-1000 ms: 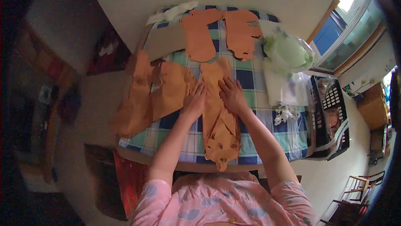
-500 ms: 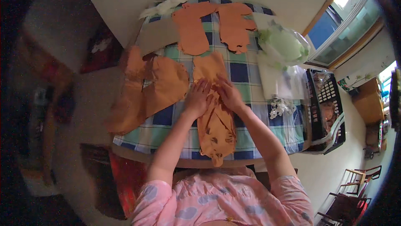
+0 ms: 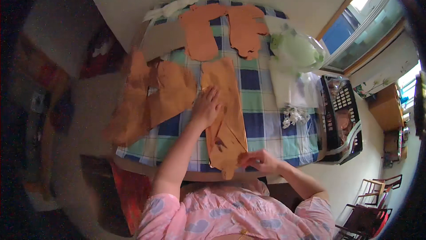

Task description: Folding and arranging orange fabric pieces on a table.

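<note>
Orange cloth piece (image 3: 226, 116): long, flat on the checked table (image 3: 266, 120), in front of the person.
Right hand (image 3: 262, 161): has moved down to the near end, pinching the edge.
Left hand (image 3: 206, 107): stays flat, open, pressing the middle.
Change: hands now apart, smoothing it longer.
Far: more orange pieces (image 3: 222, 29).

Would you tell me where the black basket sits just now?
In the head view, the black basket stands off the checked table's right edge, beside the clear plastic bags.

cloth strip (image 3: 226, 120) on table (image 3: 262, 107) | bag (image 3: 295, 51) right | crate (image 3: 339, 120) beside table
</note>
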Demonstrator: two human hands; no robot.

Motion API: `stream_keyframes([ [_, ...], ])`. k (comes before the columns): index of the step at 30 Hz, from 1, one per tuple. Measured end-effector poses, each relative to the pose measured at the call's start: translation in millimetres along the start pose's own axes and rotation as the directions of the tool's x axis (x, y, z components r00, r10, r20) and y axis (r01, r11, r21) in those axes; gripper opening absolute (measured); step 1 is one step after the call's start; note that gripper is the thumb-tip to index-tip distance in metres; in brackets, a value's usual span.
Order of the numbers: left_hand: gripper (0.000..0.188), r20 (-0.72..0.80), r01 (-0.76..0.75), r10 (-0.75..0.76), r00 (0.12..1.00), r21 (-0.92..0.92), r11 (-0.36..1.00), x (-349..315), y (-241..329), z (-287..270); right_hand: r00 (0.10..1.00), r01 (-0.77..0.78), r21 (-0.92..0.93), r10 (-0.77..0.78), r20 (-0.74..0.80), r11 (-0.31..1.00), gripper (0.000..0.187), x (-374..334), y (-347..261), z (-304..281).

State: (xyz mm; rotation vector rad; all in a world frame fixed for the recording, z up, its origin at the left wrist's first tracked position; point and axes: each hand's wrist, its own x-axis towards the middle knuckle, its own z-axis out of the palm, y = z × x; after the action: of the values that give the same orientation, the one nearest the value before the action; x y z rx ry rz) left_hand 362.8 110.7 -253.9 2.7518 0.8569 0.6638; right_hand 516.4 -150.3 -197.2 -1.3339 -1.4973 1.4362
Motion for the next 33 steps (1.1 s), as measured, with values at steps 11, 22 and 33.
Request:
stream_keyframes([
  [11,0.049,0.098,0.032,-0.034,0.995,0.021,0.999,0,10,-6,0.827,0.008,-0.892,-0.505,-0.248,0.452,0.047,180,12,-97],
  [22,0.043,0.022,0.231,-0.236,0.971,-0.317,0.92,51,-52,-45,0.857,-0.034,-0.876,-0.437,-0.273,0.481,0.043,180,12,-90],
  [33,0.029,-0.007,0.208,-0.211,0.977,0.2,0.957,130,-219,-49,0.855,-0.096,-0.87,-0.407,-0.321,0.484,0.044,172,20,-99],
])
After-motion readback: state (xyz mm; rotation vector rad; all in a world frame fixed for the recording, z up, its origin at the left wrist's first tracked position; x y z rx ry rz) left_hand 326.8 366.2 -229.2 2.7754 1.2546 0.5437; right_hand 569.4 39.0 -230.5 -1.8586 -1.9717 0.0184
